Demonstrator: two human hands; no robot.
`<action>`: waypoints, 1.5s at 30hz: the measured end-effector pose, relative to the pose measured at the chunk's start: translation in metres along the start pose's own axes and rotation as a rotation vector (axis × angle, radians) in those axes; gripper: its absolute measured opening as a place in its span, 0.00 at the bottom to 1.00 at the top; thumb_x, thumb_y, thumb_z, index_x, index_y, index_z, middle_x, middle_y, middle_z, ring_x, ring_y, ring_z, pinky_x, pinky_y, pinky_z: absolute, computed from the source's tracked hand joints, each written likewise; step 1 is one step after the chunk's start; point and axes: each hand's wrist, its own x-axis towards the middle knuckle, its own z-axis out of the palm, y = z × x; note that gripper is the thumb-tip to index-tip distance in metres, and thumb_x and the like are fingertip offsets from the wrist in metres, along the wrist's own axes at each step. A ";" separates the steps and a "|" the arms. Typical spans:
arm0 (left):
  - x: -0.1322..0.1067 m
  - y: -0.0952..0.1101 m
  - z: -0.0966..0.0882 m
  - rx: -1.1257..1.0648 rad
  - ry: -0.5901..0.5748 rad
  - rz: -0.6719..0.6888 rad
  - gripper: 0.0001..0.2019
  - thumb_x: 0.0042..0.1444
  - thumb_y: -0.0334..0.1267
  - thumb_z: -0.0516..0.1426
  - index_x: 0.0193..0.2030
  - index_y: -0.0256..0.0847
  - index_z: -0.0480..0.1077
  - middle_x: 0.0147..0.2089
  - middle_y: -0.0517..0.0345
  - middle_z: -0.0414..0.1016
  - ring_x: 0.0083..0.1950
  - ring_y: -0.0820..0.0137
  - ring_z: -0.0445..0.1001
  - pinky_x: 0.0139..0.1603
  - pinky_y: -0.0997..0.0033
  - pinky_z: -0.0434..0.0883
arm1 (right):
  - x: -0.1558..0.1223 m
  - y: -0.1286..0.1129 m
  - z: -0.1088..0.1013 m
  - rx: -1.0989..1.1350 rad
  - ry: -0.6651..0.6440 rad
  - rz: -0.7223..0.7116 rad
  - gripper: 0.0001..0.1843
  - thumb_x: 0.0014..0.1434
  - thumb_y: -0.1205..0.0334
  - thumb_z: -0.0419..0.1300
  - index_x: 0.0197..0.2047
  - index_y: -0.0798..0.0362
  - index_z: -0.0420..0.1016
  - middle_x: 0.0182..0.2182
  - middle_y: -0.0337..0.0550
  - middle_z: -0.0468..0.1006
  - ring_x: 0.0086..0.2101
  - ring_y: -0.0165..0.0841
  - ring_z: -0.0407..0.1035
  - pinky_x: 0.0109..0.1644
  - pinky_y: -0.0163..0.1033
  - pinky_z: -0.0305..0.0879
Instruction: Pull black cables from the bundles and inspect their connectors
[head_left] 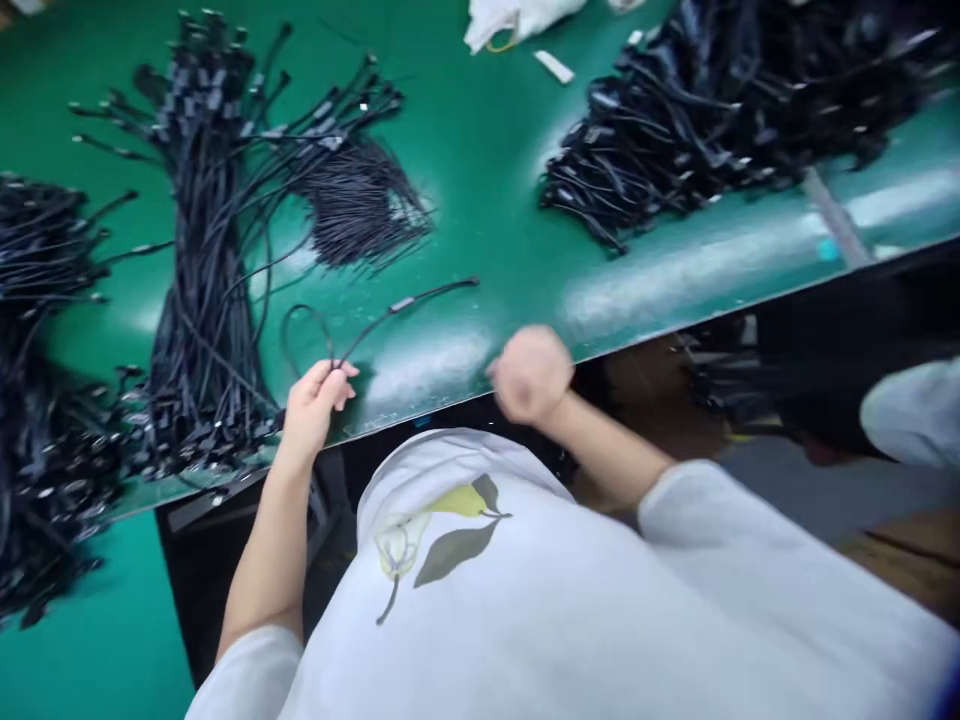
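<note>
My left hand (315,403) pinches a single black cable (390,312) near the front edge of the green table (480,170). The cable loops back on the left and runs out to the right, with a small label partway along it. My right hand (531,373) hovers at the table's front edge, curled like a fist and smeared by motion; nothing shows in it. Just left of my left hand lies a long bundle of black cables (202,300).
More black cable heaps lie at the far left (45,400) and the back right (720,110). A fan of thin black wires (360,205) spreads mid-table. A white bag (517,18) sits at the back. Another person's white sleeve (911,410) shows at right.
</note>
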 end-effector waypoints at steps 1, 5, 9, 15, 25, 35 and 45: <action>0.004 -0.006 0.004 -0.015 0.020 0.006 0.12 0.60 0.46 0.57 0.40 0.39 0.73 0.19 0.67 0.60 0.24 0.76 0.63 0.35 0.74 0.68 | -0.018 -0.010 0.028 0.011 -0.013 0.028 0.13 0.66 0.54 0.52 0.44 0.44 0.78 0.37 0.45 0.79 0.43 0.41 0.70 0.53 0.51 0.66; 0.020 -0.014 0.018 0.066 0.063 0.079 0.12 0.58 0.46 0.58 0.39 0.38 0.73 0.18 0.68 0.59 0.22 0.77 0.63 0.35 0.73 0.71 | -0.045 -0.026 0.115 0.095 -0.036 0.076 0.18 0.68 0.64 0.48 0.49 0.41 0.77 0.44 0.44 0.79 0.49 0.38 0.69 0.59 0.51 0.61; 0.026 -0.010 0.027 0.068 0.134 0.200 0.12 0.58 0.46 0.58 0.37 0.38 0.70 0.18 0.71 0.56 0.20 0.79 0.57 0.33 0.73 0.72 | -0.051 0.000 0.144 0.154 -0.087 -0.096 0.18 0.69 0.67 0.47 0.56 0.49 0.73 0.57 0.46 0.71 0.57 0.36 0.63 0.65 0.46 0.55; 0.021 -0.012 0.033 0.195 0.158 0.227 0.12 0.58 0.46 0.56 0.38 0.37 0.70 0.19 0.70 0.58 0.20 0.78 0.59 0.34 0.72 0.72 | -0.025 -0.007 0.157 0.115 -0.109 -0.034 0.16 0.67 0.63 0.52 0.54 0.59 0.71 0.58 0.57 0.68 0.60 0.46 0.59 0.64 0.55 0.54; 0.008 -0.014 0.027 0.284 0.179 0.168 0.15 0.58 0.48 0.55 0.43 0.39 0.72 0.21 0.67 0.60 0.27 0.73 0.68 0.41 0.69 0.74 | -0.019 -0.063 0.147 -0.097 -0.225 -0.038 0.12 0.62 0.76 0.50 0.45 0.61 0.72 0.41 0.56 0.78 0.42 0.41 0.72 0.49 0.50 0.68; 0.000 -0.017 0.025 0.276 0.149 0.147 0.17 0.56 0.50 0.56 0.45 0.40 0.74 0.23 0.64 0.64 0.29 0.70 0.70 0.40 0.68 0.72 | -0.102 -0.026 0.000 0.065 -0.088 -0.201 0.20 0.51 0.77 0.56 0.46 0.50 0.69 0.41 0.39 0.75 0.41 0.30 0.70 0.44 0.33 0.68; -0.015 0.005 0.027 0.220 0.159 0.125 0.19 0.54 0.55 0.57 0.42 0.41 0.75 0.21 0.64 0.61 0.30 0.65 0.70 0.33 0.69 0.67 | 0.020 0.081 -0.152 -0.277 0.638 0.071 0.18 0.57 0.77 0.46 0.44 0.61 0.72 0.46 0.60 0.73 0.49 0.45 0.66 0.58 0.55 0.59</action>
